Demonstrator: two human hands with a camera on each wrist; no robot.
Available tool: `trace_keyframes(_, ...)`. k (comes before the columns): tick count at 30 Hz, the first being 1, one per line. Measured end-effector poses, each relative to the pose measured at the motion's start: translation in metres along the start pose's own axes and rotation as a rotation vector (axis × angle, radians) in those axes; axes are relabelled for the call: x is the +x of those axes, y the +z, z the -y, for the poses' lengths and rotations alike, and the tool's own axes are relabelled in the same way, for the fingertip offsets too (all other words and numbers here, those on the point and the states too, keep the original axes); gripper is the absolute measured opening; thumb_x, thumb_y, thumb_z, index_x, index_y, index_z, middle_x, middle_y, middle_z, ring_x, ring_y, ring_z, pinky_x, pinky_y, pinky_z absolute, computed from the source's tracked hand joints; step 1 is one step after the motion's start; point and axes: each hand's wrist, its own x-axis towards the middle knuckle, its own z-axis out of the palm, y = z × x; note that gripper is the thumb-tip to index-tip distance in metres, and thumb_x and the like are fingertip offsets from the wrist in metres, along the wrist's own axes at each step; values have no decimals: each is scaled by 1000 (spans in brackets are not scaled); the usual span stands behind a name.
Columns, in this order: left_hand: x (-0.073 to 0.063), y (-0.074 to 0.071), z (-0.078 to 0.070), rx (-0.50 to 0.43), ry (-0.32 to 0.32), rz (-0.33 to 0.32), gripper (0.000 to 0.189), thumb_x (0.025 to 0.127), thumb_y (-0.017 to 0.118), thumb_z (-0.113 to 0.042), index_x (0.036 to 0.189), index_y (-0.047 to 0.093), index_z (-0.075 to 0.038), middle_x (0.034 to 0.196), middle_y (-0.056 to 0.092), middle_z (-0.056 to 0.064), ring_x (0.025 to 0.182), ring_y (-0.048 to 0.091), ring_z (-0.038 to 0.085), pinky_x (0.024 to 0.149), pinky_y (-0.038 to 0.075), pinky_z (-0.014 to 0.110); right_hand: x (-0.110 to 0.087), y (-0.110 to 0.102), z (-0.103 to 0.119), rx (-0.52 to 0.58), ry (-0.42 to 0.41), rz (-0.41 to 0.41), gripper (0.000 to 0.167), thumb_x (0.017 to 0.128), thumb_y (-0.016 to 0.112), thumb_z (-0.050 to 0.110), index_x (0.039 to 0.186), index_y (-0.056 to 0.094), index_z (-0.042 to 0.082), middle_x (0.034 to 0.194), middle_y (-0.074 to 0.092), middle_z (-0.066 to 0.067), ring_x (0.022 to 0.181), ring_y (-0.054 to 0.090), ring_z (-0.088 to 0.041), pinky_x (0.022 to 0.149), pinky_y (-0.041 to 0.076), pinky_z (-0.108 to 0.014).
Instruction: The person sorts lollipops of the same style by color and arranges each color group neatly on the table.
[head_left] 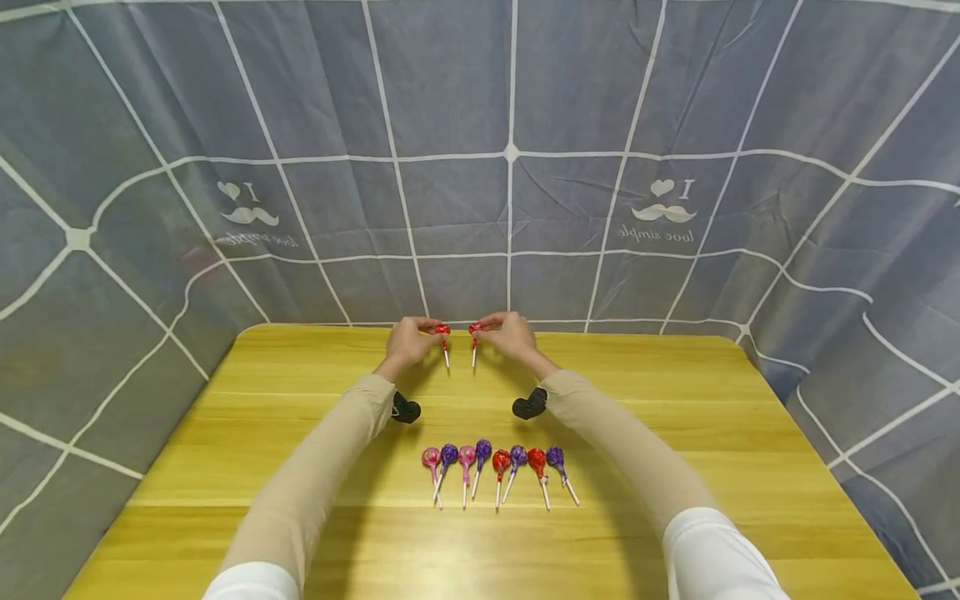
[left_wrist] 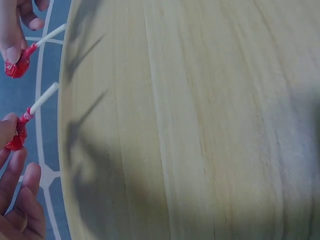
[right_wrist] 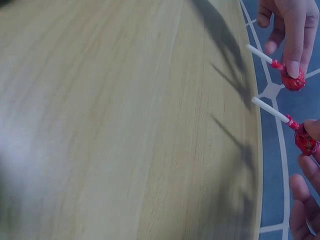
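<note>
At the far edge of the table, my left hand [head_left: 409, 340] pinches a red-wrapped lollipop [head_left: 442, 330] by its candy head, the white stick pointing down toward me. My right hand [head_left: 513, 335] pinches a second red lollipop [head_left: 476, 328] the same way, a short gap from the first. Both wrist views show the pair close up: the left hand's lollipop [left_wrist: 18, 135] in the left wrist view, the right hand's lollipop [right_wrist: 306, 140] in the right. Their shadows fall on the wood, so both are held above it.
Nearer me on the wooden table [head_left: 225, 467] lies a row of several lollipops: pink [head_left: 431, 457], purple [head_left: 448, 454] and red [head_left: 537, 461], sticks toward me. A grey curtain with white grid lines [head_left: 465, 200] surrounds the table's back and sides. Black wrist devices [head_left: 530, 404] sit under both sleeves.
</note>
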Motion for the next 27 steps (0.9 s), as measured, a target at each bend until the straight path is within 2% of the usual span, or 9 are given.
trace_keyframes(6, 6, 7, 5, -13, -14, -16, 34, 88, 69, -25, 117, 69, -7, 114, 71, 12, 92, 67, 26, 62, 41, 23, 9, 10, -3, 29, 16, 7, 29, 85, 73, 29, 109, 73, 13, 101, 75, -4, 73, 69, -23, 53, 42, -18)
trace_keyframes(13, 13, 14, 6, -17, -47, -14, 34, 90, 68, -27, 118, 69, -8, 116, 70, 11, 102, 65, 27, 66, 42, 25, 16, 17, -6, 13, 18, -28, 26, 83, 75, 29, 105, 75, 14, 98, 75, -3, 87, 68, -19, 61, 40, -20)
trace_keyframes(20, 17, 23, 7, -9, -94, -17, 33, 90, 68, -28, 118, 69, -11, 112, 72, 7, 98, 64, 24, 69, 41, 25, 21, 25, -9, 5, 18, -28, 26, 84, 74, 29, 104, 75, 14, 98, 76, -2, 83, 69, -18, 58, 39, -20)
trace_keyframes(27, 23, 30, 11, 22, -133, -13, 33, 90, 68, -29, 118, 70, -12, 108, 73, 6, 94, 65, 21, 67, 41, 25, 25, 31, -6, -3, 38, -20, 27, 83, 75, 30, 103, 76, 14, 95, 76, -3, 85, 69, -17, 62, 40, -19)
